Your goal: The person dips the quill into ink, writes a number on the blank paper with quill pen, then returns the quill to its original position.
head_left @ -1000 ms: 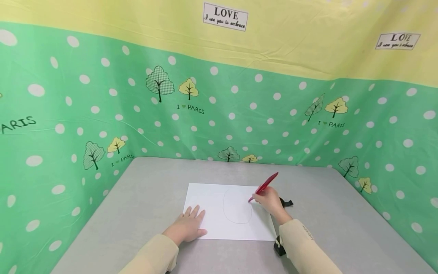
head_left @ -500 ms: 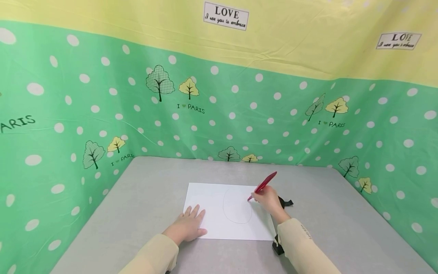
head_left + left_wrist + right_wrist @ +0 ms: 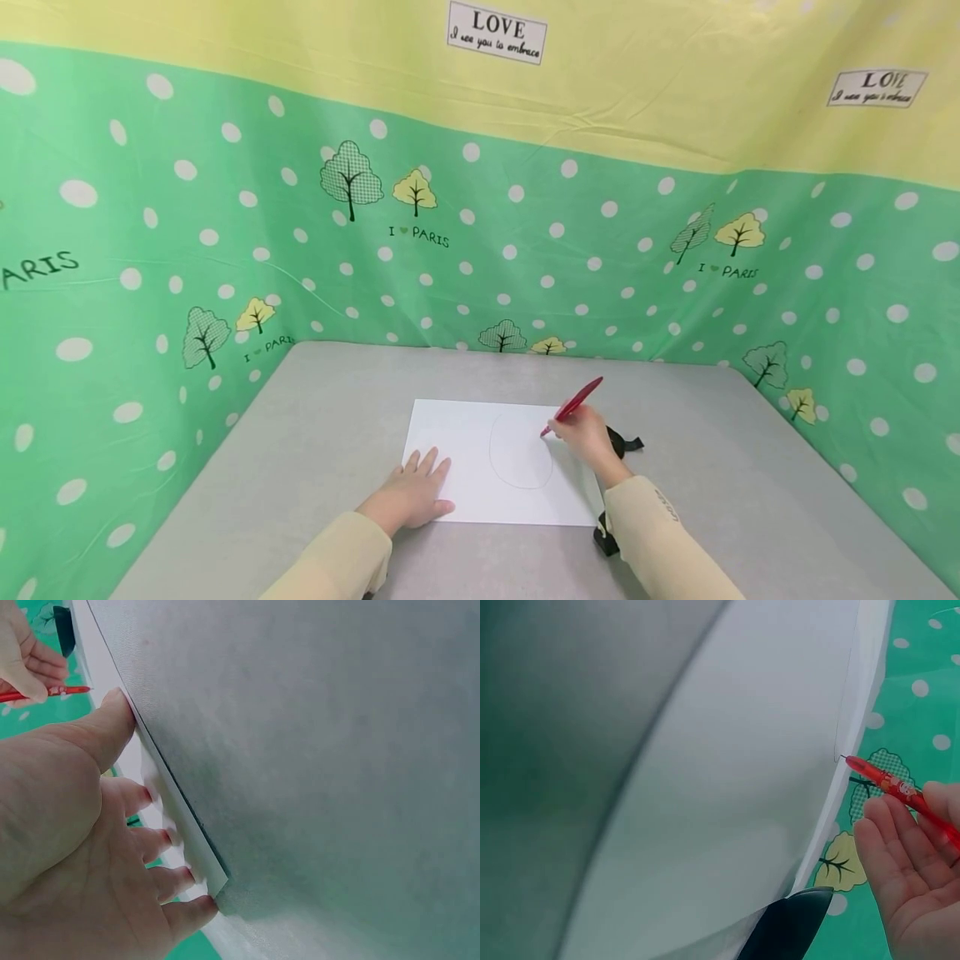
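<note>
A sheet of white paper (image 3: 465, 500) lies on the grey table, with a thin curved line, like an unclosed oval, drawn on its right half. My right hand (image 3: 587, 435) pinches a red pen (image 3: 579, 398), whose tip meets the paper at the upper right of that line. In the right wrist view the pen (image 3: 900, 787) shows a printed pattern on its barrel and its tip at the line's end. With fingers spread, my left hand (image 3: 411, 493) rests on the paper's lower left corner. The left wrist view shows the left hand (image 3: 97, 817) along the paper's edge.
A black object with a strap-like end (image 3: 630, 444) shows behind the right wrist. Another black piece (image 3: 606, 537) sits by the right sleeve. Green and yellow printed cloth (image 3: 480, 208) hangs around the back and sides of the grey table (image 3: 337, 392).
My right hand has shifted slightly left and the pen tip has moved a little up and left along the paper. The left hand stays in place.
</note>
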The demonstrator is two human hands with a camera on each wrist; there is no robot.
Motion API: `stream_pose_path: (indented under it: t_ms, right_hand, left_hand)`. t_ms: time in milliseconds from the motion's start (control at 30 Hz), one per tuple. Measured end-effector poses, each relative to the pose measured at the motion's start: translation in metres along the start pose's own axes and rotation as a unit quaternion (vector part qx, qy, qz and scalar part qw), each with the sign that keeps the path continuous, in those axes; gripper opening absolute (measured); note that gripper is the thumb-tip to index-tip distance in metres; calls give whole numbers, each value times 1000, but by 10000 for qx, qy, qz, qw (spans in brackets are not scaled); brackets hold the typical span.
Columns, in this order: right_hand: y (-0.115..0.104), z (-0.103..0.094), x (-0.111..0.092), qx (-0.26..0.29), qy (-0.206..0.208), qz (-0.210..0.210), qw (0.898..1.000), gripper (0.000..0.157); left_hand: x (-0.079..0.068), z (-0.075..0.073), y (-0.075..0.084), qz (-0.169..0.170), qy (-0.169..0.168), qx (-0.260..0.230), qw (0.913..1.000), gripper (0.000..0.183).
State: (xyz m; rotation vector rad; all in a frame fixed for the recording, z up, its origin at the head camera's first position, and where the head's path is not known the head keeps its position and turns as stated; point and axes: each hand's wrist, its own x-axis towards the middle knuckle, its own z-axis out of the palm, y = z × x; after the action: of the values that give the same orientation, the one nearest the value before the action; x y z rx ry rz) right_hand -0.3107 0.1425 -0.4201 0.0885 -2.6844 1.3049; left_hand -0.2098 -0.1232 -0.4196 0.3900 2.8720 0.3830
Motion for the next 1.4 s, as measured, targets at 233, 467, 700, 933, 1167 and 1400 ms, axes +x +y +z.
stream_pose_path:
  t_ms: [233,467,700,933,1167,1400]
  right_hand:
    - [-2,2,1,-23,40,-10,10000,12]
    - [-4,4,2,-27,-26,-174,9998,9]
    - [-5,5,2,-123,-62,-332,9994,9]
    - [-8,7,3,-181,-53,-438,9989,10]
    - [-10,10,5,-337,-78,-397,9986,10]
    - [-11,13,7,-374,-93,-391,9985,10]
  left_hand:
    - [-1,-1,1,-19,9,43,10000,64]
    - [-2,-2,2,38,30,48,10000,63]
    - [-2,-2,2,33,40,81,10000,64]
    - [-1,0,1,-24,21,84,10000,65]
    - [5,6,-3,-26,-78,149,9999,68]
    - [2,3,0,-66,-73,50,9999,66]
